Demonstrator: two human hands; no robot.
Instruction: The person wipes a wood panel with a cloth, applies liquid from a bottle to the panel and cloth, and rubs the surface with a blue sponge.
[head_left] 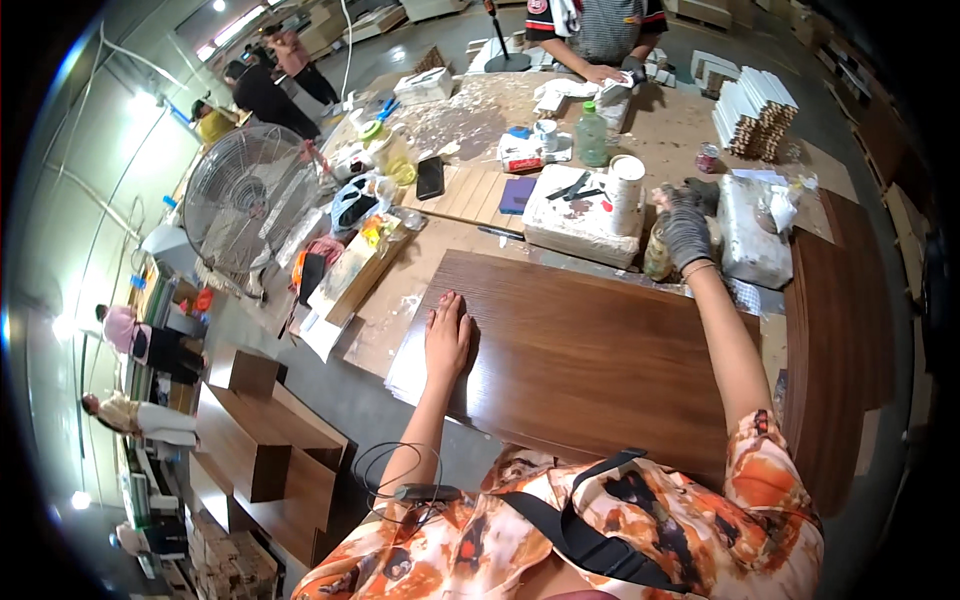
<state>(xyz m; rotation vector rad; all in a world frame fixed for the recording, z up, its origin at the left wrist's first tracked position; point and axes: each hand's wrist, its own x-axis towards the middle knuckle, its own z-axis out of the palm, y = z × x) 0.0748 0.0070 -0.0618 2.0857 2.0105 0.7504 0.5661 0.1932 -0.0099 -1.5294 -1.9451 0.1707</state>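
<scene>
My bare left hand (448, 335) lies flat, fingers stretched out, on the left end of a glossy dark brown wood-grain panel (590, 350). Past the panel's far right edge reaches my right hand (685, 230), in a grey glove with bare fingertips. Its fingers are curled at the top of a yellowish clear bottle (656, 258) and seem closed on it; the glove hides part of the grip. A dark grey bunched thing (704, 194) lies just beyond that hand. Left of the bottle, a white-smeared block (580, 222) bears dark flat tools (572, 188) and a white cup (627, 182).
A plastic-wrapped block (755, 235) stands right of my right hand. Farther off are a green bottle (592, 140), a phone (430, 178) and stacked white strips (757, 112). A co-worker's hand (604, 74) works across the table. A large fan (250, 195) stands left; brown panels (840, 340) lie right.
</scene>
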